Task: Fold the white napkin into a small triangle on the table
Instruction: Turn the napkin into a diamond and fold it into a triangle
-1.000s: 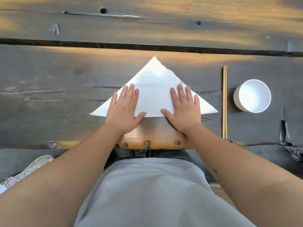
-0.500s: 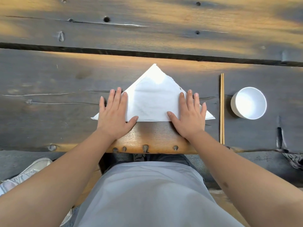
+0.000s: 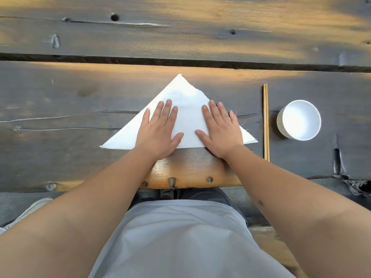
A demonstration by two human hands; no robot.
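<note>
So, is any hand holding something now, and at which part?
Nothing is gripped. The left hand and the right hand lie flat with straight fingers on the white napkin, pressing its lower half near the long folded edge.

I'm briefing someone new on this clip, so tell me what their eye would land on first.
The white napkin, folded into a wide triangle, lies in the middle of the dark wooden table. The left hand and right hand press flat on its lower half. To the right stands a bright white cup, with a pair of chopsticks between it and the napkin.
</note>
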